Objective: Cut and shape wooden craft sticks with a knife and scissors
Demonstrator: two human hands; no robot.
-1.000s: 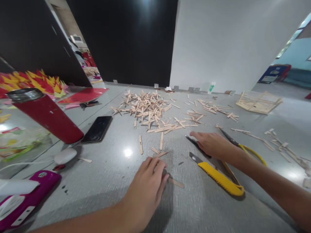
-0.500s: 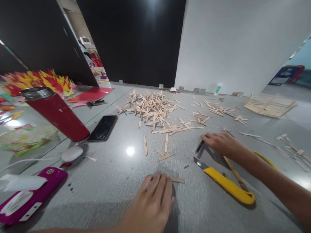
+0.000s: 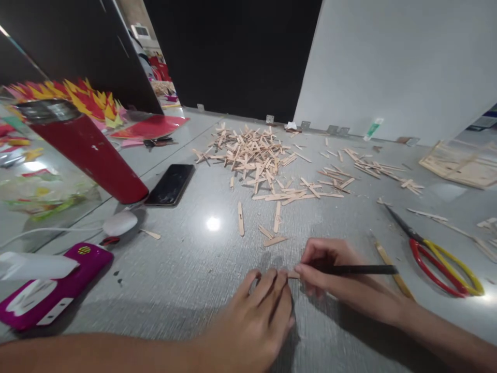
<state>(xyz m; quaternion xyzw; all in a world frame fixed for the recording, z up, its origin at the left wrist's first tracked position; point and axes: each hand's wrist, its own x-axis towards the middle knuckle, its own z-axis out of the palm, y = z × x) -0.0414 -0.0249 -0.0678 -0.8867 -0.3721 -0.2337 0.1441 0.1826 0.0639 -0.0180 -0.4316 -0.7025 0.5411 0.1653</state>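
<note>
The half-curled left hand (image 3: 264, 313) covers a craft stick (image 3: 293, 275), probably steadying it, grip hidden; at two o'clock, the closed right hand (image 3: 337, 286) grasps a black pen (image 3: 361, 270) beside the stick's end.

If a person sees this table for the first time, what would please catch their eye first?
Probably the big heap of pale wooden sticks at the table's middle, and the red bottle on the left. Next, the two hands low in front: the right hand holds a black pen beside the left hand. Red-and-yellow-handled scissors stand out on the right.
</note>
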